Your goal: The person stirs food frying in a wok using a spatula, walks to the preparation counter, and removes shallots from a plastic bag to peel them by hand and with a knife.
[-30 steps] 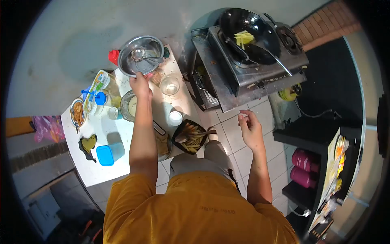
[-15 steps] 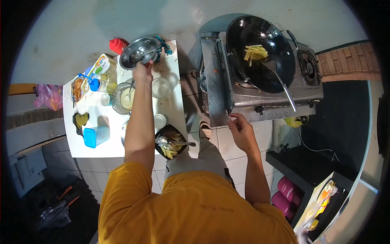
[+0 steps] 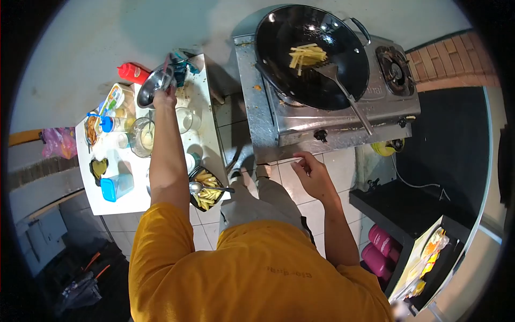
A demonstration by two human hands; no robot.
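Observation:
My left hand (image 3: 165, 97) is at the near edge of a metal bowl (image 3: 152, 88) at the back of the white table, its fingers closed on the rim or on utensils there; which, I cannot make out. My right hand (image 3: 311, 173) hangs in front of the stove (image 3: 300, 132), thumb and fingers drawn together, and anything between them is too small to name. On the stove a black wok (image 3: 273, 70) holds pale cut sticks (image 3: 307, 56) and a metal spatula (image 3: 350, 99) leaning over its rim.
A black dish of fries (image 3: 206, 199) with a spoon stands at the table's near right corner. Glass bowl (image 3: 140, 140), blue-lidded box (image 3: 115, 187), red bottle (image 3: 132, 73) and blue-capped bottle (image 3: 110, 124) are on the white table (image 3: 206, 144). Black shelving (image 3: 399, 214) stands right.
The view has shifted toward the stove. The metal bowl now appears tilted, with my left hand still at it. My right hand remains in front of the stove.

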